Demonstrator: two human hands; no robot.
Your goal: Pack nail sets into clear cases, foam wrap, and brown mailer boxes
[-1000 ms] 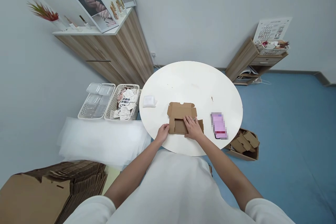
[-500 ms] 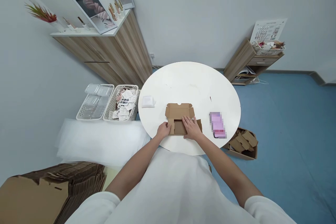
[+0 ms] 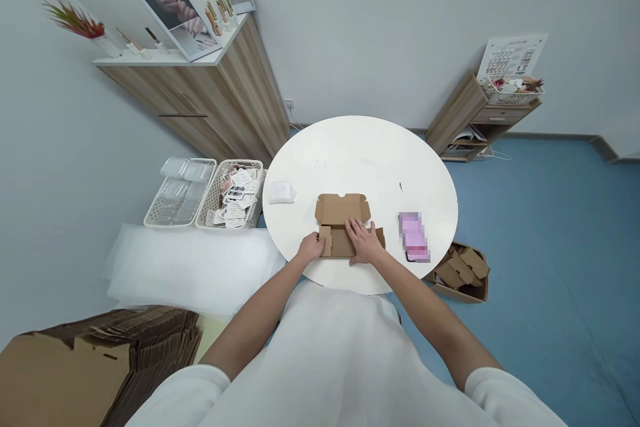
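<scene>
A brown cardboard box (image 3: 342, 211) lies on the white round table (image 3: 360, 147), its lid folded back away from me. My left hand (image 3: 311, 247) pinches the box's left side beside a folded-in flap. With fingers stretched out, my right hand (image 3: 364, 242) rests over the box's right part and covers some of its inside. The right side flap (image 3: 381, 237) sticks out past that hand. To the left on the table is a small white packet (image 3: 283, 192). A pixelated pink-purple phone-like item (image 3: 413, 235) lies to the right.
Left of the table stand a basket of printed cards (image 3: 235, 197) and a basket of clear plastic cases (image 3: 180, 195). White translucent sheets (image 3: 190, 267) and stacked flat cardboard (image 3: 65, 373) lie nearer me. A carton of folded boxes (image 3: 463, 272) sits on the floor at right.
Hardly anything differs. My right hand has shifted very slightly left on the box, and the whole view has tilted a little. My left hand keeps its place at the box's side.
</scene>
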